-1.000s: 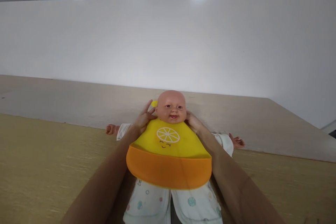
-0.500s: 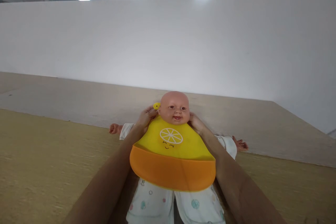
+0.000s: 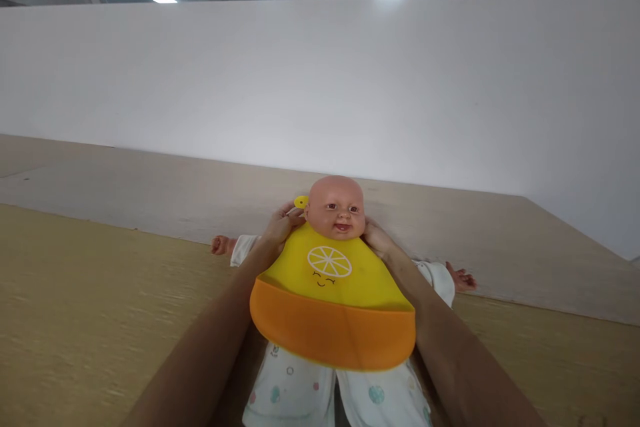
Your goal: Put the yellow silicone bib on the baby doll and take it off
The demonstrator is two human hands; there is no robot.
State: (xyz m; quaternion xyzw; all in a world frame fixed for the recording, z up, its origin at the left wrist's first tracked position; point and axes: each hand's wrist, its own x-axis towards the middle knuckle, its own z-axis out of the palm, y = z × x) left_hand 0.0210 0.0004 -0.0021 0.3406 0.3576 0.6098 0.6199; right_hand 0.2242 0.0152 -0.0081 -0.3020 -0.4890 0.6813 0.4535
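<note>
Doll (image 3: 335, 210) in yellow bib (image 3: 365, 283) lies nr worktop's (image 3: 100, 280) far edge, L hand (image 3: 280, 227) part-curled by strap tab (image 3: 301, 202), R hand (image 3: 379, 240) half-hidden behind, its openness & both grips unclear; tab could slip b/c fingertips are obscured.

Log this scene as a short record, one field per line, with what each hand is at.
Doll: facing the camera, arms spread
Bib: on the doll's chest, yellow with a fruit-slice print, orange pocket below
Left hand: beside the neck, near the yellow strap end
Right hand: at the neck's other side, fingertips hidden
Fastening: cannot tell
Clothes: white, patterned legs
Backdrop: white wall
</note>
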